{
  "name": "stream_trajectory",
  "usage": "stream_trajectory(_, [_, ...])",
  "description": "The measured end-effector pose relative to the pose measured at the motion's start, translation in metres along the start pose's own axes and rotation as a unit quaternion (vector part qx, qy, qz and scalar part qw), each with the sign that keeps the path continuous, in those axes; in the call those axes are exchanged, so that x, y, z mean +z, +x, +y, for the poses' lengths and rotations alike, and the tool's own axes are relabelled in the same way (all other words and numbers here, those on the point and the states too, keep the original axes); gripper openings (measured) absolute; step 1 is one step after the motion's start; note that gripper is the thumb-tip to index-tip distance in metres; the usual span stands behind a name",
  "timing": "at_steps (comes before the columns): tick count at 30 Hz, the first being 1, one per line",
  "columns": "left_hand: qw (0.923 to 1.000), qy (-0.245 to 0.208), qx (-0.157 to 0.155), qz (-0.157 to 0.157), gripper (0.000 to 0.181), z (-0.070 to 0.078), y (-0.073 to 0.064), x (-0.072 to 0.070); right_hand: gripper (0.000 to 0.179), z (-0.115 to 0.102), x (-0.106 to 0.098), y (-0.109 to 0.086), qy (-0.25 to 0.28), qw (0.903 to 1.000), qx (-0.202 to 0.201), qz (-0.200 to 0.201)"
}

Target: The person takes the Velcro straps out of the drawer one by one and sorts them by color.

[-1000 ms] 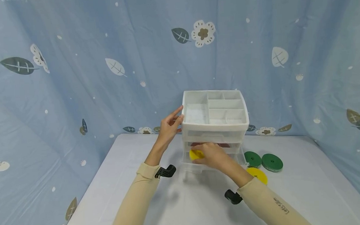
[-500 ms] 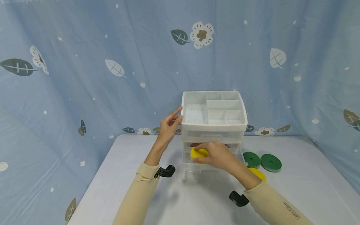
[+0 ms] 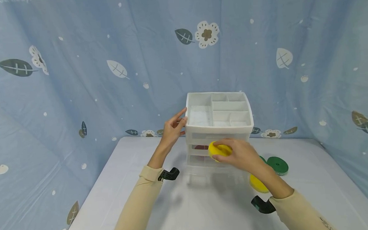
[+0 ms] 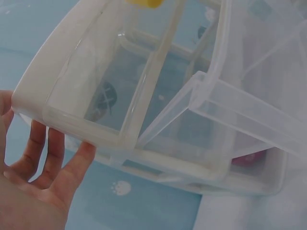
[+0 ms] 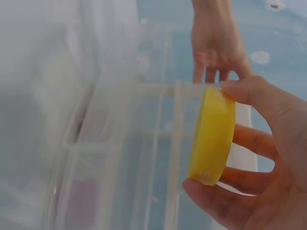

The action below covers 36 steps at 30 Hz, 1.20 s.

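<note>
A white plastic drawer unit [image 3: 219, 130] with clear drawers stands at the back of the table. My left hand [image 3: 172, 130] touches its left side with spread fingers; in the left wrist view those fingertips [image 4: 88, 149] rest along its edge. A bottom drawer [image 3: 200, 171] is pulled out. My right hand [image 3: 242, 154] pinches a yellow ribbon roll [image 3: 217, 150] by its rim in front of the unit. In the right wrist view the same roll [image 5: 213, 136] stands on edge between thumb and fingers. Something dark red [image 3: 201, 147] shows inside a drawer.
To the unit's right lie a green roll [image 3: 277, 165], another green one partly hidden behind my right arm, and a second yellow roll [image 3: 258, 183]. The unit's divided top tray [image 3: 201, 116] faces up. A blue patterned curtain [image 3: 157, 61] hangs behind the white table [image 3: 136, 158].
My right hand has moved right and slightly up with the yellow ribbon roll, away from over the pulled-out drawer. The left hand keeps its place on the unit's side.
</note>
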State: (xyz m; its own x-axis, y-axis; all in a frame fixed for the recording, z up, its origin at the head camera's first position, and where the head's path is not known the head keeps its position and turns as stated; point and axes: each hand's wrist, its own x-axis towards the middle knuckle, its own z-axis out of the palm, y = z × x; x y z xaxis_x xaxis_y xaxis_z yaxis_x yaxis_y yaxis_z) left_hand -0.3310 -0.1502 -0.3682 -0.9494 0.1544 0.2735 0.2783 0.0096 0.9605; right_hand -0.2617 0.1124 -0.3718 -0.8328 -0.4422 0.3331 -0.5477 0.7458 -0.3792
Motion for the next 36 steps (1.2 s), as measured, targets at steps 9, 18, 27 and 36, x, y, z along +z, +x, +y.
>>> stream_trajectory(9, [1.0000, 0.005, 0.005, 0.001, 0.046, -0.001, 0.000, 0.000, 0.043, 0.022, -0.025, -0.025, -0.020, 0.9988, 0.044, 0.004])
stream_trajectory(18, [0.9999, 0.012, -0.003, 0.009, 0.046, 0.000, -0.002, 0.000, 0.050, 0.060, -0.040, -0.055, -0.062, 0.9914, 0.115, 0.003])
stream_trajectory(27, [0.9999, 0.011, 0.008, 0.003, 0.047, -0.001, -0.002, 0.003, 0.057, 0.111, -0.028, -0.096, -0.081, 0.9795, 0.183, -0.025])
stream_trajectory(36, [0.9999, 0.008, 0.009, 0.005, 0.047, -0.008, 0.001, 0.001, 0.066, 0.148, -0.011, -0.128, -0.084, 0.9594, 0.246, -0.109])
